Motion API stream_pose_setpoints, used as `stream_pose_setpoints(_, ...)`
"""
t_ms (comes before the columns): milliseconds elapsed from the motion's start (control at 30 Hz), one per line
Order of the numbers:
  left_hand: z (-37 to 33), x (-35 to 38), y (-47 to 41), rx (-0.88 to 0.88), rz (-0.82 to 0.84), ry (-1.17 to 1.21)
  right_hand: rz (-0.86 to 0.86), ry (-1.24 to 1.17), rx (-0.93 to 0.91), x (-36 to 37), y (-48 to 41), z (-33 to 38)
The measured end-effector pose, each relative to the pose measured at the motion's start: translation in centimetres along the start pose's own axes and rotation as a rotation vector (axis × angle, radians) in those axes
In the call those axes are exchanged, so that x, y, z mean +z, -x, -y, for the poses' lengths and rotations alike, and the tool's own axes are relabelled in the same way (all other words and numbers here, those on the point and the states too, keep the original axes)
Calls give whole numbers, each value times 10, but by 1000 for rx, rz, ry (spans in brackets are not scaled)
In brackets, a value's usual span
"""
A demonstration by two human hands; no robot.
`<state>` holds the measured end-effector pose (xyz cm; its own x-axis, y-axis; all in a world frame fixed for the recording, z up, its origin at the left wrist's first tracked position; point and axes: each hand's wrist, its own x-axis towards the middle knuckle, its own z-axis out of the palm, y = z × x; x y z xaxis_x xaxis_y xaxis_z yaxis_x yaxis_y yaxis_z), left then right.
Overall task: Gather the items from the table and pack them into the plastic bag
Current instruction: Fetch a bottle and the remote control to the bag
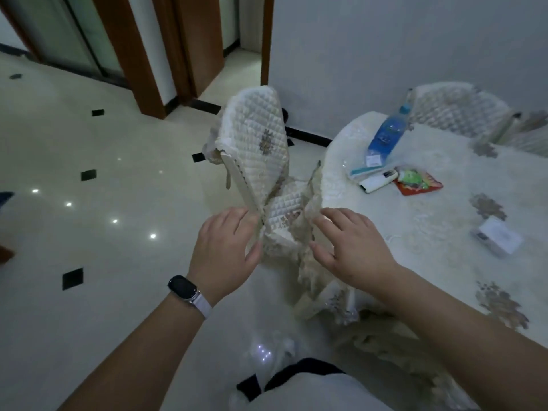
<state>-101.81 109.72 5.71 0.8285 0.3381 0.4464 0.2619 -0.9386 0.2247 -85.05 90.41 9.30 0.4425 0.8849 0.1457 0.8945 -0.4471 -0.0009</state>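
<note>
operator a: state item count on the table (415,262).
operator b: five items, all on the white cloth. one water bottle (385,134), lying on its side near the far edge. one flat teal-and-white pack (366,170), touching the bottle's base. one white handset (378,180), just beside that pack. one red-and-green snack packet (418,182), next to the handset. one white box (498,237), well apart, toward the near right.
operator a: state position of the plastic bag (312,203).
operator b: one bag, clear film, off the table. it is stretched between the two hands beside the table edge and hangs down toward the person's lap.
operator a: state hand condition.
operator b: left hand (225,247): fingers loosely spread, film at the thumb; a firm grip cannot be told. right hand (350,247): fingers spread, tips against the film; grip likewise cannot be told.
operator a: other units?
operator b: two quilted chairs (255,143), one wristband (182,287) on the left wrist.
</note>
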Motion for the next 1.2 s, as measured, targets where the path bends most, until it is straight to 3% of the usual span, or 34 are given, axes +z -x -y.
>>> stream_pose_setpoints(333, -12, 84, -148, 171, 183, 56, -16, -76, 273, 53, -64, -94)
stream_pose_setpoints(600, -32, 134, -245, 338, 238, 77, 0, -91, 471, 50, -100, -174)
stream_pose_setpoints(967, -45, 215, -339, 501, 414, 194, 74, -101, 811, 71, -99, -212)
stream_pose_setpoints(1200, -33, 267, -406, 607, 420, 388, 132, -69, 1057, 82, -133, -221)
